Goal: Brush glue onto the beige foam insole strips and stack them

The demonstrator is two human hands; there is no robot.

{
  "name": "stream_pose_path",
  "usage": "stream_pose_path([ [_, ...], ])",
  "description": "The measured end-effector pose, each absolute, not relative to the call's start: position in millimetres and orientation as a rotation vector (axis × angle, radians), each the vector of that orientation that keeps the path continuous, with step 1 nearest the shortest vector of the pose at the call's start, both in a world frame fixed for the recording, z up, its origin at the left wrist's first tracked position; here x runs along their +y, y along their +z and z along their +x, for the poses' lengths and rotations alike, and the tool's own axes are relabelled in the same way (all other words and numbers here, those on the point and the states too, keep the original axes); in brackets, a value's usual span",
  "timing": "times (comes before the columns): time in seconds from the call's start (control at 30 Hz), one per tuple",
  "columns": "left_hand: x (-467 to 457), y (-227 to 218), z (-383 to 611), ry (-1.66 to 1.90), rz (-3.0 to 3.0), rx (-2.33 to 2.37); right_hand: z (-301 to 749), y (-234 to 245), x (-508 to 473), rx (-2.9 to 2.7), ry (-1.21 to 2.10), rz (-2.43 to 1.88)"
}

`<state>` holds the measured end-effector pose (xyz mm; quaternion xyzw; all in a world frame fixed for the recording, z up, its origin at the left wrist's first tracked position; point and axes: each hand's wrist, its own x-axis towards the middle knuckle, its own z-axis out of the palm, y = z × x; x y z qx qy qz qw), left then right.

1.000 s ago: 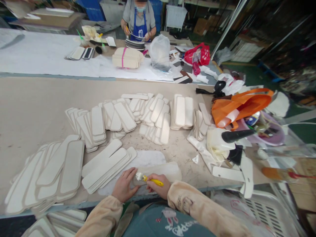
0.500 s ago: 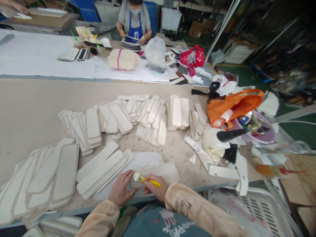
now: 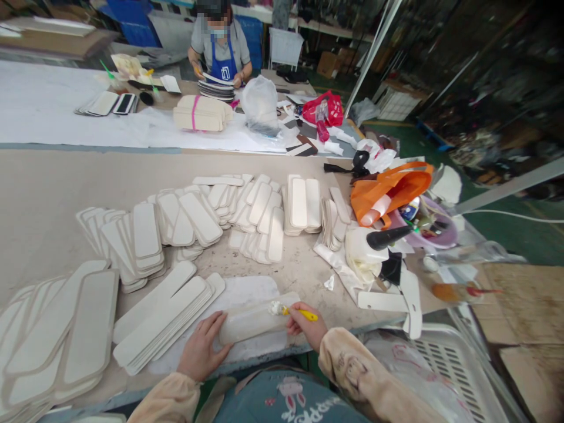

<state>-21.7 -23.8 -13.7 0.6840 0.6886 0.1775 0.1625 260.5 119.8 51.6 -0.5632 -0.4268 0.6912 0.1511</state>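
My right hand [image 3: 307,325] is closed around the yellow handle of a brush [image 3: 304,314]. White paste clings to the brush's bristles, which touch a pale rounded strip [image 3: 251,320] near the table's front edge. My left hand [image 3: 204,345] rests with fingers spread at the strip's left end. Under the strip lies a white sheet [image 3: 247,288]. Just left of it a fanned stack of long white rounded pieces [image 3: 165,323] lies on the table.
More white pieces [image 3: 88,329] lie at left, with smaller stacks [image 3: 194,217] behind. At right are an orange bag [image 3: 392,188], a white container with a black nozzle [image 3: 365,249] and a purple basin [image 3: 436,235]. Across the table a person [image 3: 220,50] handles stacked pieces.
The brush in my right hand has moved right along the strip, from near my left hand towards the far end. The whole view has shifted slightly.
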Motion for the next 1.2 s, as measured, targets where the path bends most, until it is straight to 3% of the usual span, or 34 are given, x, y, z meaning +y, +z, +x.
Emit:
stream_pose_path([
  [0.17,-24,-13,-21,0.516,1.960,1.967,291,57,123,-1.311,1.828,-1.618],
  [0.5,-22,-4,-18,0.480,1.971,1.968,210,42,75,-1.546,2.306,-1.118],
  [1.0,-24,-10,-21,0.461,1.983,1.968,322,50,119,-1.471,1.880,-1.501],
  [1.2,-26,-12,-22,0.494,1.999,1.977,291,53,107,-1.417,1.965,-1.431],
])
